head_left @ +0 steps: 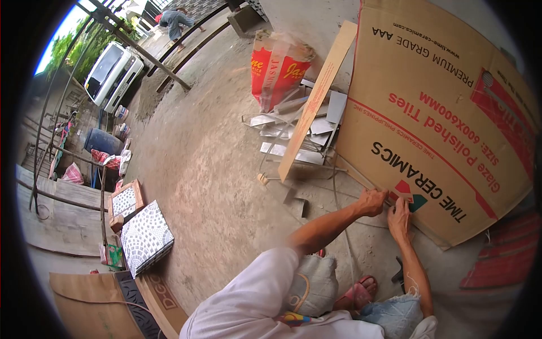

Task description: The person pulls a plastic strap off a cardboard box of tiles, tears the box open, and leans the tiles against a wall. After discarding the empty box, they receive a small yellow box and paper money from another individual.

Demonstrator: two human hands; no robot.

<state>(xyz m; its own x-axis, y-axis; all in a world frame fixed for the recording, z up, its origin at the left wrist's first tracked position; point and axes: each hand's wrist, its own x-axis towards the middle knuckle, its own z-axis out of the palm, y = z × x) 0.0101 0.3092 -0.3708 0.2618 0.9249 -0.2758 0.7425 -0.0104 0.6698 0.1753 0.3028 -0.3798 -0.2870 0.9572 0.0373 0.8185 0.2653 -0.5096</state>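
Note:
My left hand (372, 202) is closed in front of a large cardboard tile box (418, 113) printed "TIME CERAMICS". A thin, light-coloured strip (357, 176) runs down to its fingers from the upper left. Close beside it, my right hand (400, 217) has its fingers bent and pressed together near the printed logo. Whatever lies between the right fingers is too small to make out. The box stands tilted, with its lettering upside down in this view.
A long wooden strip (319, 101) leans over stacked metal offcuts (305, 127), beside a red sack (276, 70). Patterned tiles (147, 237) lie at left on the concrete floor (197, 164). Farther off are a blue drum (103, 141), a white vehicle (114, 75) and a bending person (175, 24).

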